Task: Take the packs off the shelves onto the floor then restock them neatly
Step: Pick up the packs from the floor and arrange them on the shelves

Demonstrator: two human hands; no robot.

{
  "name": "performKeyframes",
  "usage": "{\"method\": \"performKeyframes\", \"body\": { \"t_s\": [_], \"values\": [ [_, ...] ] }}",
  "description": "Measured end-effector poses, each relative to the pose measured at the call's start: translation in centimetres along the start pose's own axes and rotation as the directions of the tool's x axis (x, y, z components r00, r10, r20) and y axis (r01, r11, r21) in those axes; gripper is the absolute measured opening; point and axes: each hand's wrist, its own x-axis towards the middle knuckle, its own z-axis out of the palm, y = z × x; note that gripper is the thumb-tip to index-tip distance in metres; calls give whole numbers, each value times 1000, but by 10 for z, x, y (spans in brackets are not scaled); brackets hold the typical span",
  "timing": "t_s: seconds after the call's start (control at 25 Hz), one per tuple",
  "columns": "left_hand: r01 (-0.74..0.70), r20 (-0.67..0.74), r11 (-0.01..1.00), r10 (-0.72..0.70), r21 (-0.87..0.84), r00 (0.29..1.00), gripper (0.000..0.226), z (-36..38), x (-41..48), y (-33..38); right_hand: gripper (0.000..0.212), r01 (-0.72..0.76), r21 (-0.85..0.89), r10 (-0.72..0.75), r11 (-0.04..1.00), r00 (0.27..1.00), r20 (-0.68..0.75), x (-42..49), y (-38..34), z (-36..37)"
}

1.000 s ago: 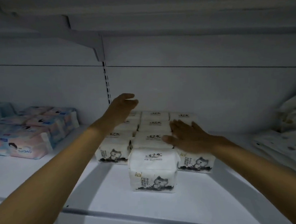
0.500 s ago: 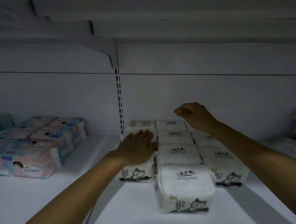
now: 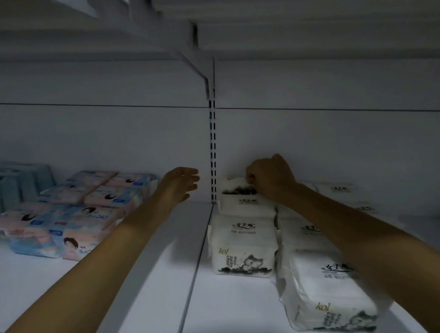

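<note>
Fingers point(image 3: 251, 176) of the right hand point(image 3: 271, 180) pinched the top edge of the rearmost white tissue pack point(image 3: 237, 186), tilted up at the back of the shelf point(image 3: 154, 286). Left hand point(image 3: 180, 185) hovered nearby, fingers straight, loosely together, holding nothing.

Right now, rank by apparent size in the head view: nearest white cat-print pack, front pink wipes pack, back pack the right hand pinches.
1. Nearest white cat-print pack, inflated by nearness.
2. Front pink wipes pack.
3. Back pack, partly hidden by the right hand.
</note>
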Motion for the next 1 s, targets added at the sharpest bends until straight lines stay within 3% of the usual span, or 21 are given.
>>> {"method": "performKeyframes", "body": {
  "t_s": [0.12, 0.2, 0.28, 0.36, 0.48, 0.56, 0.68, 0.76, 0.84, 0.88, 0.96, 1.0],
  "values": [
    [-68, -52, 997, 66, -40, 996, 42, 3, 10, 3, 16, 30, 241, 55, 970, 940, -337, 8, 0, -21],
    [-85, -4, 996, 85, -22, 996, 73, 12, 19, 6, 11, 12, 458, 192, 889, 897, -398, 16, 6, -47],
    [-116, 94, 992, 120, -44, 988, 96, 23, 22, 11, 8, -56, 635, 323, 771, 893, -313, 18, 12, -72],
    [-171, 179, 982, 183, -83, 967, 95, 32, 22, 13, 9, -124, 728, 403, 675, 888, -223, 14, 15, -87],
    [-220, 232, 964, 251, -150, 940, 66, 42, 24, 15, 17, -256, 825, 492, 503, 870, -30, 4, 15, -96],
    [-269, 250, 944, 312, -190, 917, 53, 44, 22, 16, 21, -393, 862, 534, 321, 826, 179, -3, 16, -101],
    [-310, 211, 903, 379, -299, 901, 73, 51, 16, 16, 22, -457, 890, 527, 9, 758, 384, -9, 9, -95],
    [-414, 148, 880, 453, -234, 879, 100, 67, 7, 20, 19, -425, 895, 529, -132, 734, 426, -6, -3, -86],
    [-574, 18, 817, 576, -61, 817, 100, 84, 5, 26, 17, -408, 897, 503, -171, 746, 435, -2, -16, -85],
    [-624, -65, 781, 623, 16, 779, 94, 87, 7, 32, 13, -413, 900, 475, -141, 769, 427, -1, -17, -88],
    [-672, -132, 673, 730, 310, 670, 90, 80, 19, 45, 14, -420, 908, 447, 12, 814, 371, -2, -5, -100],
    [-644, -72, 580, 769, 499, 636, 91, 71, 27, 47, 21, -418, 905, 460, 79, 821, 339, -7, 7, -106]
  ]
}}
